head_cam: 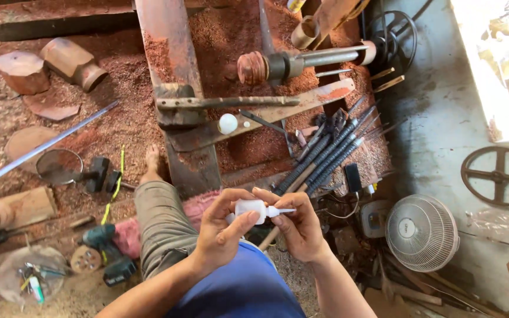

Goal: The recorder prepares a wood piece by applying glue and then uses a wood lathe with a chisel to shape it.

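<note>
On the sawdust-covered floor (119, 118) at far left lie wood blocks (25, 70), and nearer the person a cordless drill (104, 253). The left hand (222, 229) is curled around the body of a small white squeeze bottle (254, 209), thumb on top. The right hand (298, 227) pinches the bottle just behind its thin nozzle, which points right. Beyond lie a white ball (228, 123) and a bundle of long-handled turning tools (331, 153). A white fan (422, 232) lies at right.

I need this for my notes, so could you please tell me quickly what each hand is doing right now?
Left hand: closed around the small white bottle.
Right hand: fingertips pinching the same bottle at its nozzle end.
</note>
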